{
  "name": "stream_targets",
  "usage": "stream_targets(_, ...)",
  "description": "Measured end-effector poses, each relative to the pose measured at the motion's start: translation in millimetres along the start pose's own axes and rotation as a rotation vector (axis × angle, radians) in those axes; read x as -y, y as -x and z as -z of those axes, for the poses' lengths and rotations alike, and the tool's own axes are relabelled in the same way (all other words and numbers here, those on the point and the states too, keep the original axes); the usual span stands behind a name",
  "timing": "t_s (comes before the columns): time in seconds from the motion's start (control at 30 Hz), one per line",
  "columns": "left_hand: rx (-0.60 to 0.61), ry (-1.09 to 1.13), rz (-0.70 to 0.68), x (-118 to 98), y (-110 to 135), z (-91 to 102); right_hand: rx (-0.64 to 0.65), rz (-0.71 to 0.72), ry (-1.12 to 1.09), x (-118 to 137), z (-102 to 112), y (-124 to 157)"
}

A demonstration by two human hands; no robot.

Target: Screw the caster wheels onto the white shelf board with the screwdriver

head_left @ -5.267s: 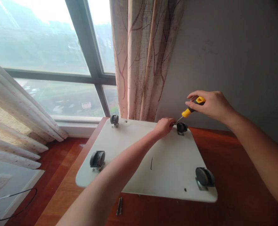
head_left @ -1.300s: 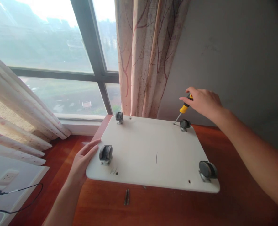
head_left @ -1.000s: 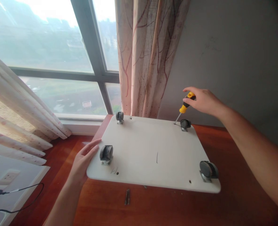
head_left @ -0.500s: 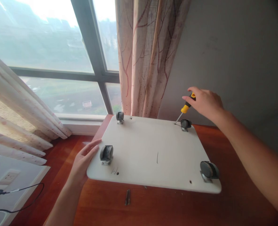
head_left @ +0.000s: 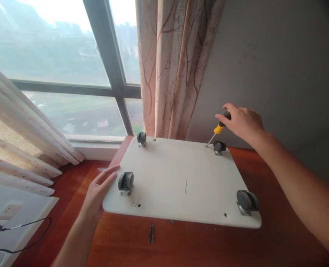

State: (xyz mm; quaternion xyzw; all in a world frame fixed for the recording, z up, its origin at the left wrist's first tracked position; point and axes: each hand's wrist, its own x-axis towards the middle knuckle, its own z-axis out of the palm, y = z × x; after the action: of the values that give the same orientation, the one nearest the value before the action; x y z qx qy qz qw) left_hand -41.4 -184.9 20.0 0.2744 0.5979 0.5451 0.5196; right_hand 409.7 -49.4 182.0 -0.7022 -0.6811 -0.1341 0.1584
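Observation:
A white board [head_left: 178, 167] with rounded corners lies flat, black casters pointing up near its corners. My right hand [head_left: 243, 120] is closed on a screwdriver [head_left: 219, 128] with a yellow and black handle. Its tip meets the board at the far edge, beside the far right caster [head_left: 219, 146]; whatever is under the tip is too small to make out. My left hand [head_left: 97, 189] grips the board's left edge, close to the near left caster [head_left: 125, 181]. On the wooden surface in front of the board lie two screws [head_left: 151, 233].
The board rests on a reddish-brown wooden table [head_left: 186, 244]. Holes show near the board's edges. Behind stand a patterned curtain [head_left: 172, 74] and a grey wall [head_left: 264, 66]. At left are a window [head_left: 69, 115] and a socket with a plugged-in black cord [head_left: 28, 222].
My right hand's fingers have shifted slightly on the screwdriver handle, while its tip stays at the same spot. The board and my left hand have not visibly moved.

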Motion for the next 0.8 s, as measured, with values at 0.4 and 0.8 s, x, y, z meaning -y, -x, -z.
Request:
stream_targets(0.4, -0.003, 0.010, 0.002, -2.2, 1.8, -3.7, -0.027, 0.008, -0.029, -3.6, -2.5, 1.8)
stream_targets(0.8, -0.022, 0.005, -0.011, -6.2, 5.8, -7.3, 0.014, 0.092, -0.154, -1.0, 2.7, 2.8)
